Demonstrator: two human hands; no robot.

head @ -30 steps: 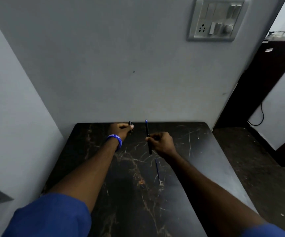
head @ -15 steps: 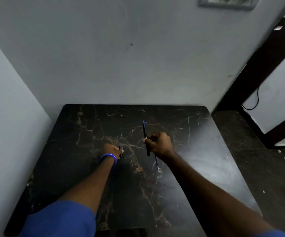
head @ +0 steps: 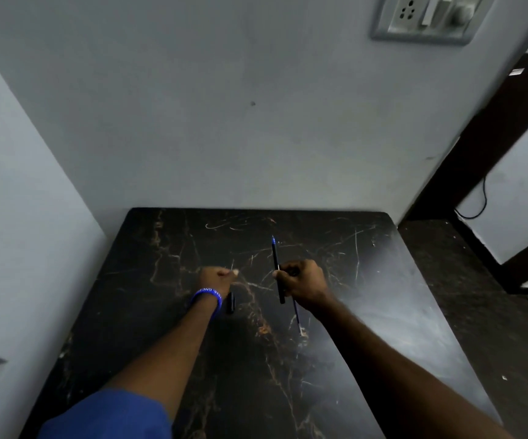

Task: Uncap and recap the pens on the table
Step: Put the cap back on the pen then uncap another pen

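My right hand (head: 302, 285) is shut on a thin dark pen (head: 276, 261). The pen stands nearly upright over the black marble table (head: 383, 312), with its bare blue tip pointing away from me. A small black pen cap (head: 230, 302) lies on the table just right of my left wrist. My left hand (head: 216, 277) hovers a little beyond the cap with its fingers curled in, and nothing shows in it. A second thin blue pen (head: 297, 315) lies on the table, partly hidden under my right wrist.
The table is pushed into a corner, with grey walls behind it and to the left. A switch and socket plate (head: 424, 17) sits high on the back wall. Right of the table are dark floor (head: 478, 312) and a dark door frame (head: 478, 160).
My left hand brought the cap from the table's back edge toward me and now sits apart from it, the cap lying on the table. The right hand has kept the pen upright.
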